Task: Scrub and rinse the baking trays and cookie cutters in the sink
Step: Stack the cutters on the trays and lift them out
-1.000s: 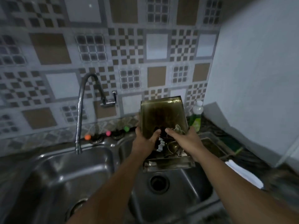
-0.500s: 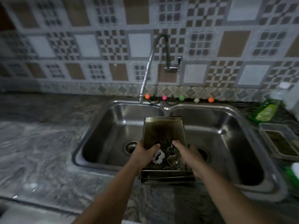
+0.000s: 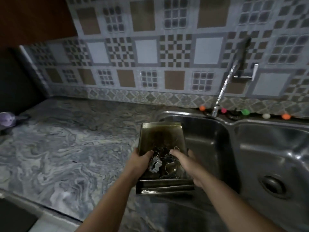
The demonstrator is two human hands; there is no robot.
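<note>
Marbled grey countertop (image 3: 70, 148) and a steel double sink (image 3: 192, 114) fill the view, and the stacked baking trays (image 3: 161, 138) are held over the seam where the counter meets the sink's left rim. The left hand (image 3: 139, 162) grips the stack's left edge, thumb over the rim; the right hand (image 3: 185, 162) grips the right edge likewise. Loose cookie cutters (image 3: 164, 163) lie heaped at the near end of the top tray. Thin sheet metal, probably rigid and light, greasy where browned; rim edges give the surest hold, and any tilt could spill the cutters. Beyond, the left basin is unobstructed. Farther, the spring-neck faucet (image 3: 224, 87) rises at the sink's back edge among coloured balls (image 3: 245, 112), before a patterned tile wall (image 3: 150, 52).
</note>
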